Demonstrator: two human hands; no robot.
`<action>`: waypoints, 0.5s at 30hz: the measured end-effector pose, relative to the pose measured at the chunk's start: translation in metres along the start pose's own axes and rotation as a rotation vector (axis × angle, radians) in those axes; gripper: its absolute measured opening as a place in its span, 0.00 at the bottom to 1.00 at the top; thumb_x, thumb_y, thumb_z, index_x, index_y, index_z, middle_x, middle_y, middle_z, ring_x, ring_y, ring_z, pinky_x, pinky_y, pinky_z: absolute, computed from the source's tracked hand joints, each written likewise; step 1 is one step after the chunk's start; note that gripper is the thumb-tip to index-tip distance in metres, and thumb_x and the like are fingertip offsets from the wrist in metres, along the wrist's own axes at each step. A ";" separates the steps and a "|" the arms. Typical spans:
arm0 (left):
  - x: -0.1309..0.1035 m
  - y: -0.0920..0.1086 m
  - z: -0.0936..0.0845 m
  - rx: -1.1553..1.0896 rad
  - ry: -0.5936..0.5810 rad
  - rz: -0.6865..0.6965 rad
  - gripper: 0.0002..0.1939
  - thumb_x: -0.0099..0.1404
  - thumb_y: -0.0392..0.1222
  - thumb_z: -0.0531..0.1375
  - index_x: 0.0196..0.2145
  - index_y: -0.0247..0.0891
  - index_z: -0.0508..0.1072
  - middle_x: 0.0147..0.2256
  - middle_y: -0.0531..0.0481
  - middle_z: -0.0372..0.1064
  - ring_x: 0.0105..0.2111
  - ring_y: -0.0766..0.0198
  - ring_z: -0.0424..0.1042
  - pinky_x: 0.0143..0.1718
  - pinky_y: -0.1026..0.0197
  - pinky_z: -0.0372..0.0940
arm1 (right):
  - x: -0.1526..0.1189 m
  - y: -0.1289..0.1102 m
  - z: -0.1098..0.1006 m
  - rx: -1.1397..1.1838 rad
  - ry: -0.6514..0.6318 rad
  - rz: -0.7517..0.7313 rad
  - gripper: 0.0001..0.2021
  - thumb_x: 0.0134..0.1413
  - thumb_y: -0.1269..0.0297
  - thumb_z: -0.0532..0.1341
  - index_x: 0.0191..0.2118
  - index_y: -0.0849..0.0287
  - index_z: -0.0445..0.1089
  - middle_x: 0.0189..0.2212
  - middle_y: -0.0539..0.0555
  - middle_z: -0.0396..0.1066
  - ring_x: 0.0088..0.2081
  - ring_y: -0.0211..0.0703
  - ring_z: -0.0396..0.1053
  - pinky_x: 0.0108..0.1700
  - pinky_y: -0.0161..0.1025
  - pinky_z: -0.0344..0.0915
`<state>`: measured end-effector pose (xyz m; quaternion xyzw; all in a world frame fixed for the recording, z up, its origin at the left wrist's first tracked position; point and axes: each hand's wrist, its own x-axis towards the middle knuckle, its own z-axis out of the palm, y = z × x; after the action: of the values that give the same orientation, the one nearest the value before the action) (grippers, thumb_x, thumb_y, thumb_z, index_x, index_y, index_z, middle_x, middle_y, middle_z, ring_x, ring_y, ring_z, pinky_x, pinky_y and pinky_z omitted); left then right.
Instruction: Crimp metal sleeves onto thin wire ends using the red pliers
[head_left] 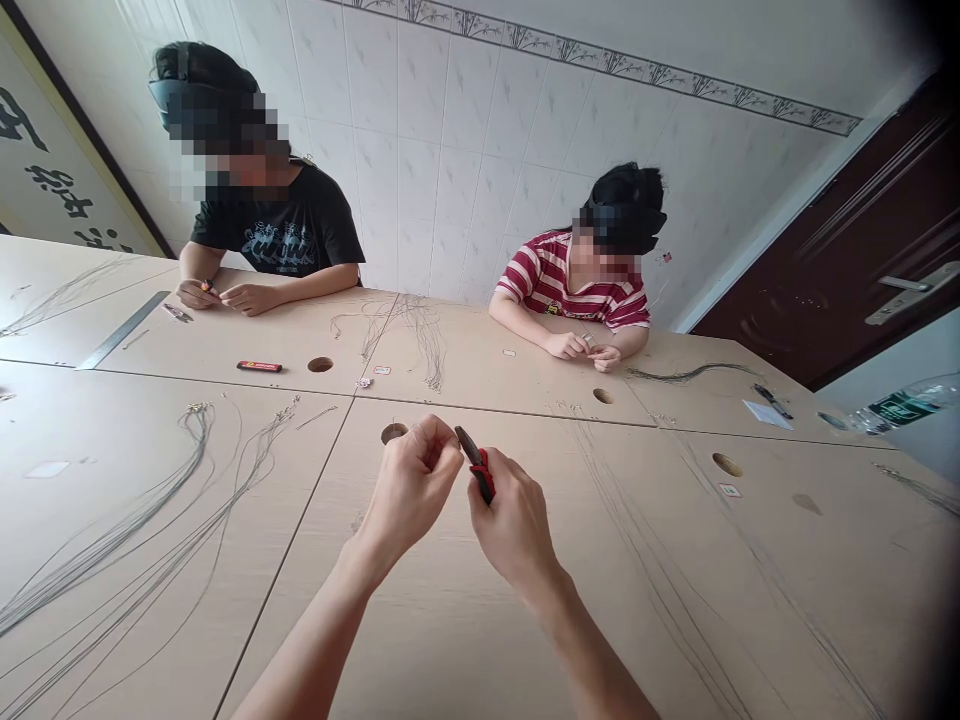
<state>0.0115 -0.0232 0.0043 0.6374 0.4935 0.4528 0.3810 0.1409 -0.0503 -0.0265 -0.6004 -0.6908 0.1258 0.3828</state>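
Observation:
My right hand (514, 515) grips a pair of pliers (480, 470) with red and black handles, their dark jaws pointing up and left. Close beside the jaw tips, my left hand (420, 470) is closed in a pinch. Whatever sits between its fingertips is too small to make out. Both hands are raised over the middle of the pale wooden table (435, 640). A bundle of thin grey cords (180, 470) with small metallic ends lies to the left, next to a second bundle (240, 490). Long thin strands (630, 520) stretch along the right side.
Across the table sit a person in a black shirt (277, 225) and a person in a striped shirt (570, 280), hands on small items. A steel ruler (124, 330), a red-and-black box cutter (259, 367), a plastic bottle (915, 400) and round table holes (320, 365) are around.

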 end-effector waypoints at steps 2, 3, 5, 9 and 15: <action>0.000 0.000 0.000 -0.035 -0.016 0.002 0.09 0.63 0.37 0.52 0.24 0.39 0.61 0.18 0.59 0.54 0.19 0.72 0.49 0.18 0.68 0.48 | 0.000 0.000 0.000 0.055 -0.017 0.025 0.06 0.53 0.74 0.50 0.32 0.56 0.60 0.23 0.48 0.63 0.25 0.41 0.60 0.27 0.35 0.53; -0.001 0.001 0.000 -0.053 -0.026 0.001 0.09 0.63 0.37 0.52 0.25 0.38 0.62 0.19 0.59 0.55 0.19 0.72 0.50 0.18 0.68 0.48 | -0.001 0.000 0.000 0.090 -0.024 0.039 0.06 0.53 0.73 0.50 0.33 0.56 0.62 0.23 0.47 0.62 0.24 0.40 0.59 0.27 0.35 0.53; -0.001 0.002 0.000 -0.085 -0.048 -0.002 0.09 0.64 0.38 0.52 0.26 0.38 0.65 0.19 0.58 0.57 0.19 0.72 0.50 0.18 0.68 0.47 | 0.000 0.001 -0.001 0.169 -0.040 0.074 0.07 0.55 0.71 0.50 0.35 0.56 0.64 0.21 0.46 0.60 0.22 0.39 0.57 0.26 0.34 0.53; -0.003 0.007 0.001 -0.124 -0.075 -0.003 0.08 0.63 0.37 0.52 0.29 0.37 0.69 0.19 0.59 0.57 0.19 0.72 0.50 0.18 0.69 0.47 | 0.000 0.000 -0.004 0.313 -0.077 0.131 0.07 0.56 0.67 0.51 0.37 0.56 0.65 0.19 0.44 0.57 0.19 0.37 0.53 0.24 0.34 0.52; -0.005 0.010 0.000 -0.155 -0.069 0.005 0.07 0.62 0.37 0.55 0.26 0.37 0.68 0.23 0.57 0.63 0.20 0.73 0.55 0.20 0.69 0.50 | -0.001 -0.002 -0.007 0.415 -0.109 0.173 0.06 0.56 0.67 0.52 0.36 0.56 0.65 0.19 0.43 0.57 0.18 0.35 0.51 0.22 0.33 0.50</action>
<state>0.0137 -0.0298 0.0127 0.6226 0.4419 0.4684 0.4446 0.1443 -0.0542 -0.0206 -0.5582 -0.6158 0.3296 0.4479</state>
